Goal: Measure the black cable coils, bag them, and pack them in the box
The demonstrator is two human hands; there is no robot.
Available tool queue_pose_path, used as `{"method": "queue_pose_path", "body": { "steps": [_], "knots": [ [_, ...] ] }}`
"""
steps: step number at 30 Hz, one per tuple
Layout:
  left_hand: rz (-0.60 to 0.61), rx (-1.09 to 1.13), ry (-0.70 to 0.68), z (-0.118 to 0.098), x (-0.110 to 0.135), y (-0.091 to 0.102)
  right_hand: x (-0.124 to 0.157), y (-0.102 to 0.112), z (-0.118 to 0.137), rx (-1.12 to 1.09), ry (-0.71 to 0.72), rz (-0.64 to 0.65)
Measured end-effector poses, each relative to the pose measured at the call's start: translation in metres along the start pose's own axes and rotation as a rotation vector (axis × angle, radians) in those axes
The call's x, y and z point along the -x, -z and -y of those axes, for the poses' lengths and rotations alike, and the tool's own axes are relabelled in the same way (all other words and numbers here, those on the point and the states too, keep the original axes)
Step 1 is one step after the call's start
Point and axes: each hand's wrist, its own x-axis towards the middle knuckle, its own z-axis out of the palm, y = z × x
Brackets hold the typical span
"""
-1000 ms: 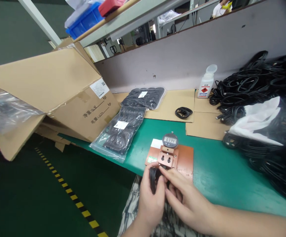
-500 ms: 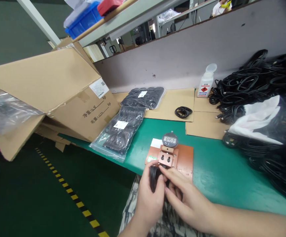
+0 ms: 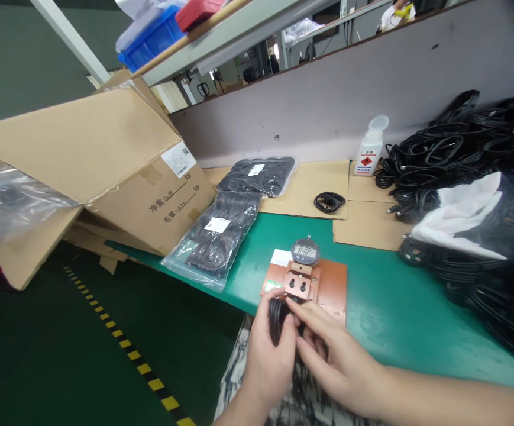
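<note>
Head view, entry.

The left hand (image 3: 269,349) is closed around a coiled cable (image 3: 276,315). The cable is thin, black and wound into a tight small bundle that stands upright in the grip. Fingers are wrapped round its far side, and the thumb side faces me. The coil sits at the near edge of the green worktop (image 3: 381,307), just in front of the copper block (image 3: 300,284).

The right hand (image 3: 339,364) reaches in from the right. Its thumb and forefinger are drawn together in a pinch at the top of the coil, touching the block's front face. I cannot see what lies between the fingertips.

The block has two dark screw heads and sits on a brown plate (image 3: 333,283). A round digital gauge (image 3: 306,252) stands upright behind it, and I read roughly 6485 on the display.

Surroundings:
- Two clear bags of black cables (image 3: 220,235) lie to the left on the worktop.
- An open cardboard box (image 3: 106,154) leans beyond them.
- A loose small coil (image 3: 330,202) lies on a cardboard sheet.
- A white bottle (image 3: 370,149) with a red label stands by the back wall.
- A large heap of black cables (image 3: 461,142) lies on the right, with a white cloth (image 3: 461,213) partly over it.
</note>
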Motion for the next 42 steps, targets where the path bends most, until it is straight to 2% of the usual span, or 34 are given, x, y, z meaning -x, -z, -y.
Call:
{"method": "queue_pose_path", "body": {
  "steps": [6,13,20,29,42],
  "knots": [
    [-0.042,0.022,-0.018,0.000,0.000,-0.001,0.000,0.000,-0.001,0.002,-0.007,0.009],
    [0.014,-0.024,-0.004,0.000,0.000,0.000,-0.002,0.000,0.001,-0.003,0.003,0.010],
    [0.021,-0.040,0.002,0.000,0.001,0.000,-0.001,0.000,0.001,0.010,-0.002,0.016],
    [0.033,-0.040,0.011,0.005,0.011,0.005,0.000,0.001,0.001,0.121,0.086,0.045],
    [0.028,-0.042,0.008,0.003,0.008,0.005,0.000,0.001,0.002,0.086,0.085,0.046]
  ]
}}
